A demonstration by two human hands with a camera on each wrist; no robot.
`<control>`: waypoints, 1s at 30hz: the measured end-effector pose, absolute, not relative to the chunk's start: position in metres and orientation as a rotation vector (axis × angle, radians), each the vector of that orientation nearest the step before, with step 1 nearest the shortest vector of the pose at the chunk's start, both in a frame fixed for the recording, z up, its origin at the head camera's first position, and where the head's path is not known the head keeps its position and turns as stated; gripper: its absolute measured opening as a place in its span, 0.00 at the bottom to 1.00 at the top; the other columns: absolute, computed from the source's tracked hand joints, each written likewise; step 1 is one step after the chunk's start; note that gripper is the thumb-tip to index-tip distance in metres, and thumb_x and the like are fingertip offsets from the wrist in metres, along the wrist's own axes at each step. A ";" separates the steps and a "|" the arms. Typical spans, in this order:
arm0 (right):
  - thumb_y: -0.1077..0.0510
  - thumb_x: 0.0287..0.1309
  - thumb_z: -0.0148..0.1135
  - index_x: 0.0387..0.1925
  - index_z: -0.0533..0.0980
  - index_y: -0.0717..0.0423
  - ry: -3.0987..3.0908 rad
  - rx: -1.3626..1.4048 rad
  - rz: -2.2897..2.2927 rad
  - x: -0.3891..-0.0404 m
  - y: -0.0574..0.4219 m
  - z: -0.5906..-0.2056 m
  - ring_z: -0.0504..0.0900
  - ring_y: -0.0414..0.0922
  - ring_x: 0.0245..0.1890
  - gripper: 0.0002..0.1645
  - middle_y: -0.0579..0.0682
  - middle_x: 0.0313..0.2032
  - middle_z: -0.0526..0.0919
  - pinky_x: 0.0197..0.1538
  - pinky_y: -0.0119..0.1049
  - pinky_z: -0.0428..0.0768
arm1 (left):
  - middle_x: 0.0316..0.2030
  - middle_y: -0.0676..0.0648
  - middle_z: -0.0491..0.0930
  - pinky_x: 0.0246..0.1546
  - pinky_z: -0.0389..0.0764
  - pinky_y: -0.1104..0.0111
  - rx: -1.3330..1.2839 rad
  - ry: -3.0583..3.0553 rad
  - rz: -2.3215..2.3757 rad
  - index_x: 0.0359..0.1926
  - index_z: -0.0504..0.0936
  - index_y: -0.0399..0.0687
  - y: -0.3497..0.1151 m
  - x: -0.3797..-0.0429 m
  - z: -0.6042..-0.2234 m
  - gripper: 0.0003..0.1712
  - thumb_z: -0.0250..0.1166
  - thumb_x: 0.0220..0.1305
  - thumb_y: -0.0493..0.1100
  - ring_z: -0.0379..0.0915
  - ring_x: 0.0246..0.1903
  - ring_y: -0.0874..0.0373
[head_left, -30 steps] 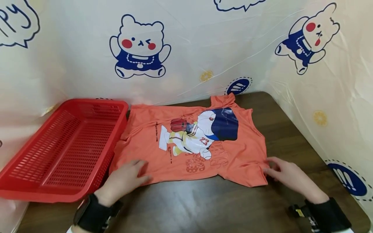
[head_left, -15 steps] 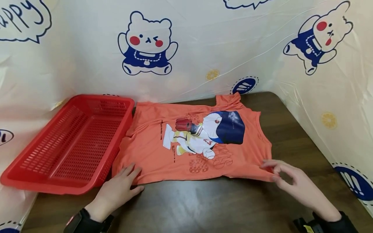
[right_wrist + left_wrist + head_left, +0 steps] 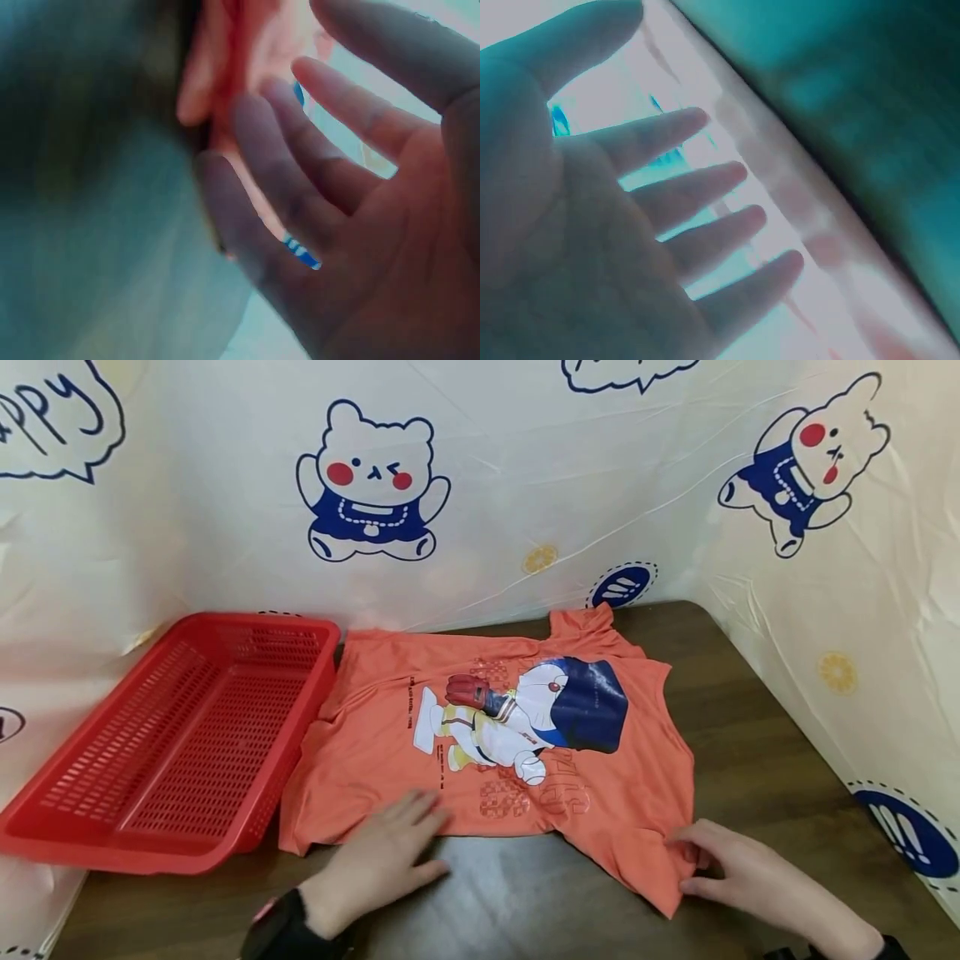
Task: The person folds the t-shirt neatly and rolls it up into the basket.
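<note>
An orange T-shirt (image 3: pixel 360 718) lies spread on its side on the brown table (image 3: pixel 517 902), collar to the right, with a cartoon baseball print in its middle. My left hand (image 3: pixel 386 852) is over the shirt's near edge, fingers straight and spread; the left wrist view shows the same hand (image 3: pixel 615 217) with the fabric overexposed behind it. At the near sleeve, my right hand (image 3: pixel 742 868) has its fingertips by the hem. In the right wrist view the right hand's fingers (image 3: pixel 292 180) bend loosely, thumb apart from them, with blurred orange cloth beyond.
A red plastic basket (image 3: pixel 281 760) with slotted walls stands on the left, close against the shirt's bottom hem. Behind and to the right hangs a pale printed sheet (image 3: pixel 495 485) with cartoon bears, meeting the table's far and right edges.
The near sleeve was drawn up at the right hand and now slants toward the front, spread flatter. My left hand moved right along the near edge, away from the bottom hem.
</note>
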State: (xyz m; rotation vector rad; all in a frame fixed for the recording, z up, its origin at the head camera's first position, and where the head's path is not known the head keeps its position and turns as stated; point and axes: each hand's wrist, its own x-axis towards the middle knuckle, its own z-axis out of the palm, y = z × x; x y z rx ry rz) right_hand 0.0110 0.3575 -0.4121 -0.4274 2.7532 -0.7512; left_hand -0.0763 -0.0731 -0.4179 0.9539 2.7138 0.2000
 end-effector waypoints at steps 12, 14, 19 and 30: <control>0.46 0.46 0.69 0.28 0.70 0.31 2.962 -0.716 -0.552 0.013 0.330 -0.425 0.65 0.28 0.29 0.13 0.30 0.31 0.65 0.30 0.25 0.66 | 0.66 0.51 0.60 0.59 0.66 0.60 1.660 2.559 0.133 0.64 0.65 0.60 0.048 -0.055 -0.433 0.31 0.53 0.62 0.62 0.56 0.65 0.54; 0.39 0.44 0.67 0.34 0.73 0.32 2.957 -0.754 -0.507 0.014 0.325 -0.426 0.68 0.30 0.34 0.15 0.30 0.35 0.67 0.33 0.30 0.71 | 0.66 0.52 0.60 0.58 0.67 0.60 1.704 2.571 0.092 0.64 0.65 0.61 0.059 -0.053 -0.435 0.31 0.52 0.62 0.63 0.56 0.65 0.54; 0.41 0.35 0.73 0.41 0.75 0.36 2.973 -0.875 -0.284 0.015 0.317 -0.426 0.69 0.35 0.39 0.27 0.32 0.39 0.69 0.40 0.38 0.73 | 0.60 0.55 0.68 0.52 0.72 0.60 1.703 2.603 0.043 0.58 0.72 0.60 0.081 -0.058 -0.431 0.27 0.57 0.60 0.62 0.64 0.59 0.57; 0.49 0.63 0.53 0.32 0.74 0.35 2.966 -0.389 -0.905 -0.005 0.312 -0.400 0.67 0.27 0.20 0.05 0.29 0.20 0.68 0.26 0.27 0.67 | 0.48 0.57 0.75 0.51 0.72 0.63 1.555 2.672 0.413 0.52 0.76 0.60 0.095 -0.066 -0.422 0.26 0.51 0.61 0.67 0.70 0.51 0.61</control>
